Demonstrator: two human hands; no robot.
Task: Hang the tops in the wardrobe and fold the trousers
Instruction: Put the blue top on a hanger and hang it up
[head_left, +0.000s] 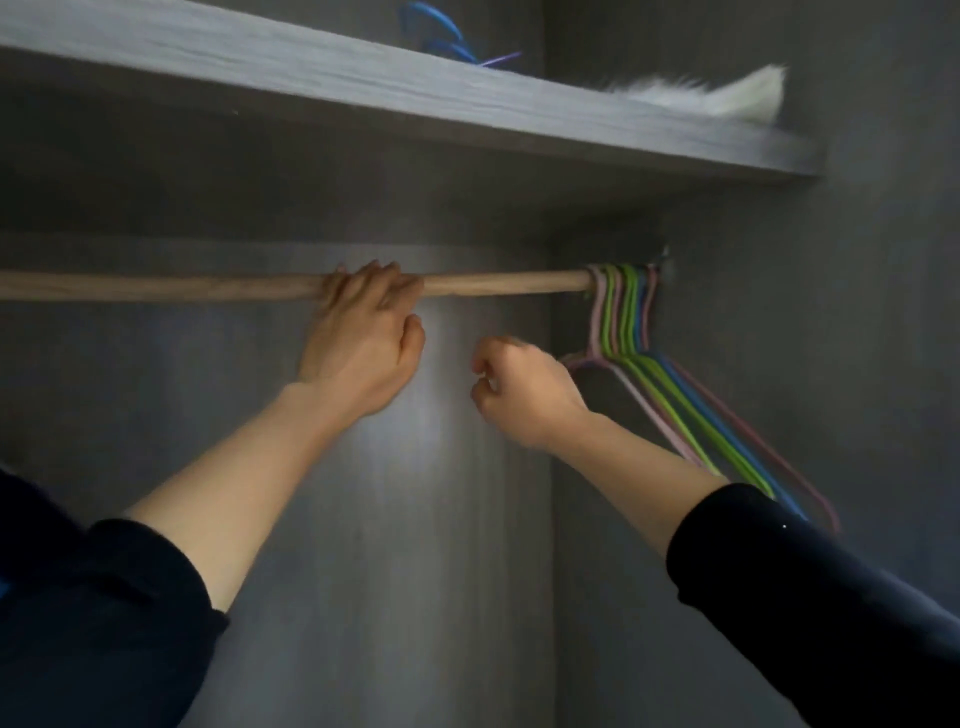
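Gripping the rail (498, 283), left hand (363, 338) sits beside curled right hand (524, 395).

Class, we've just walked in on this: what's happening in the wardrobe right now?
A person reaches into the wardrobe. The left hand grips the wooden rail. The right hand, fingers curled, is beside the coloured hangers bunched at the rail's right end; whether it holds one is unclear. Nothing hangs on them yet.
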